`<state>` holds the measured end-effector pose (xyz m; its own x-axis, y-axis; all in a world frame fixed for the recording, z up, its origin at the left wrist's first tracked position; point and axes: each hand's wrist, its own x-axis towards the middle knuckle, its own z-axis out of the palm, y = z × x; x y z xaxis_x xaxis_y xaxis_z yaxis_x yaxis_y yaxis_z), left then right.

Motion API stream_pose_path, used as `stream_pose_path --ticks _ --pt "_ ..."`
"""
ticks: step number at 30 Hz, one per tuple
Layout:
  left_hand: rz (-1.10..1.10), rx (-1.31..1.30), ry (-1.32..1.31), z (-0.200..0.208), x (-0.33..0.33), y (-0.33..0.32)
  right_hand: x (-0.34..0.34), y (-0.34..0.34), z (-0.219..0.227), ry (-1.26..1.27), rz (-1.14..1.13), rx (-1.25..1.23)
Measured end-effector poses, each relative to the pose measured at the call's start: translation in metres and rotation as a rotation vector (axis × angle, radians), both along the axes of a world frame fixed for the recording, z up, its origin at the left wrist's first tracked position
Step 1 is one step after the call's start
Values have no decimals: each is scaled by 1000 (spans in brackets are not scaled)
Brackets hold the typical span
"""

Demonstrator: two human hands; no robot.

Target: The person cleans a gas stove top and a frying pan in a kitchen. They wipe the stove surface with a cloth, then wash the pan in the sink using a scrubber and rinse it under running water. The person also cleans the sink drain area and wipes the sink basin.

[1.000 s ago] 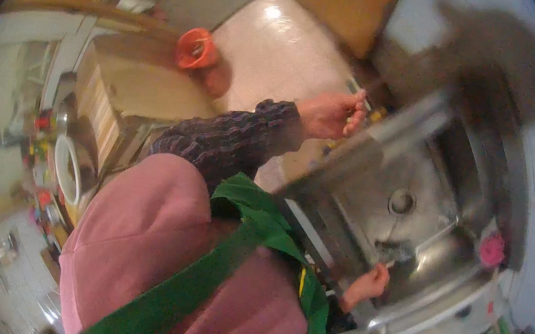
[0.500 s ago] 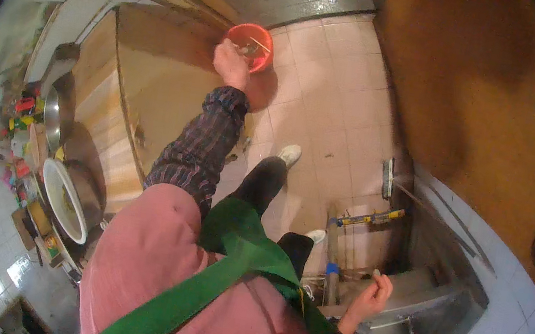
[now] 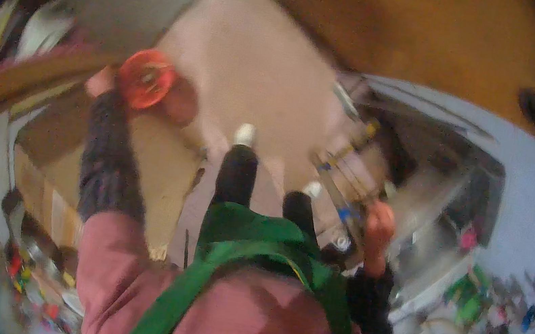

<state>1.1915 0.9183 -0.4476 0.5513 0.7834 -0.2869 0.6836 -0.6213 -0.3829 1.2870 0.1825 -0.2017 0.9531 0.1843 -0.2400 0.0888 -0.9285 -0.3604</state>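
Note:
An orange-red plastic bucket (image 3: 148, 80) is tilted at the left, with small pale bits inside that I cannot make out. My left hand (image 3: 100, 81) is closed at its left rim, the fingers mostly hidden behind it. To the right, my right hand (image 3: 379, 225) is raised above the metal sink side, its fingers curled and blurred. A small pale bit (image 3: 389, 189) shows at its fingertips, too smeared to name.
Below the bucket lies a brown board surface (image 3: 157, 151). Pale floor tiles (image 3: 256, 49) run ahead of my shoes. A steel sink (image 3: 441, 222) lies at right, beside a frame with yellow and blue parts (image 3: 349, 148). A brown door (image 3: 437, 33) fills the upper right.
The view has turned to the right, so the bucket and my left hand appear farther left. My right hand appears higher in the picture. The left hand stays at the bucket.

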Motion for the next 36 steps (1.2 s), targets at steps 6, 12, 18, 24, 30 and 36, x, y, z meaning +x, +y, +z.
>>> stream_pose_path --ticks 6,12,18,24,30,36 --pt "-672 -161 277 -3 37 5 -46 -73 11 -166 -207 333" --pt "-251 -121 -60 61 96 -100 -105 -225 26 -301 -487 362" --pt "-167 -169 -492 143 124 -305 -177 -451 19 -520 -833 349" --pt "-151 -1198 -908 219 160 -548 -226 -600 16 -513 -1136 469" --pt "-653 -1191 -885 287 196 -754 -279 -613 27 -453 -1252 603" --pt "-695 -1384 -695 311 172 -901 -321 -663 64 -486 -1457 866"
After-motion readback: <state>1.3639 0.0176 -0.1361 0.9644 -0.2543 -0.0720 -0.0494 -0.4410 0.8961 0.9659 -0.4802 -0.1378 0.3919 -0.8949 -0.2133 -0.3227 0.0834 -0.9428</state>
